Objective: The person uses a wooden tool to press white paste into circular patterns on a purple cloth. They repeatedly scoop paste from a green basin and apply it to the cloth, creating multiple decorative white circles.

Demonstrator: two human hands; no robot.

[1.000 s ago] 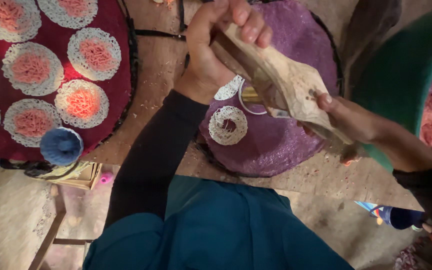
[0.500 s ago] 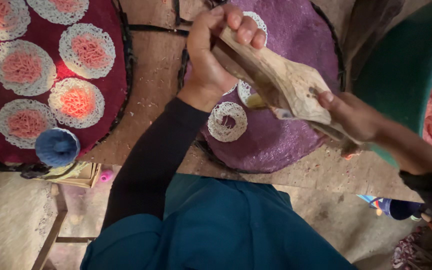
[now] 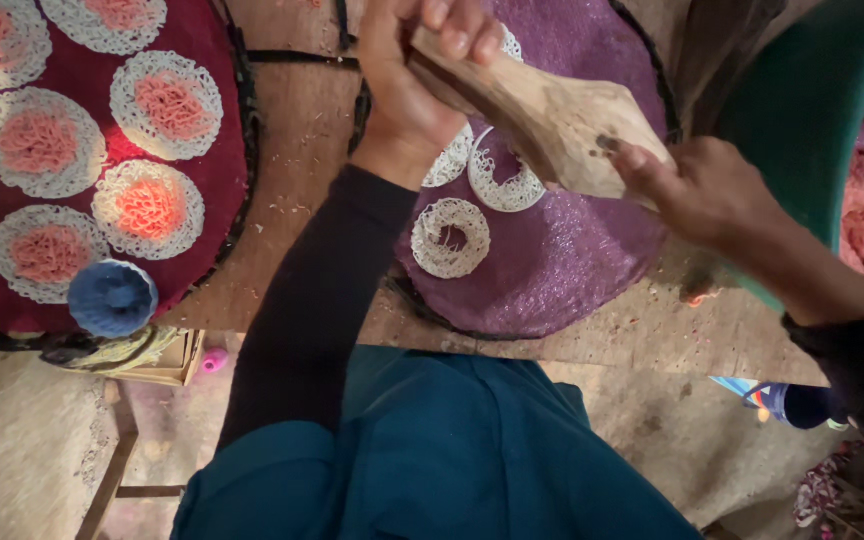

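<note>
The wooden table (image 3: pixel 292 170) carries two round mats. The red mat (image 3: pixel 82 40) lies to my left, and I count eight finished noodle discs in view on it, white rims with pink or orange centres, spaced apart, I judge so they do not stick. A blue cap (image 3: pixel 112 297) sits at its near edge. The purple mat (image 3: pixel 562 250) lies right under my hands, so whatever drops from the press lands on it; it holds three white rings (image 3: pixel 450 237), one whole and nearest me, two partly hidden behind my left wrist. A green tub (image 3: pixel 802 120) stands at the far right.

I hold the wooden press (image 3: pixel 542 115) tilted over the purple mat. My left hand (image 3: pixel 412 80) is clenched round its far end, and my right hand (image 3: pixel 692 190) grasps the near end.
</note>
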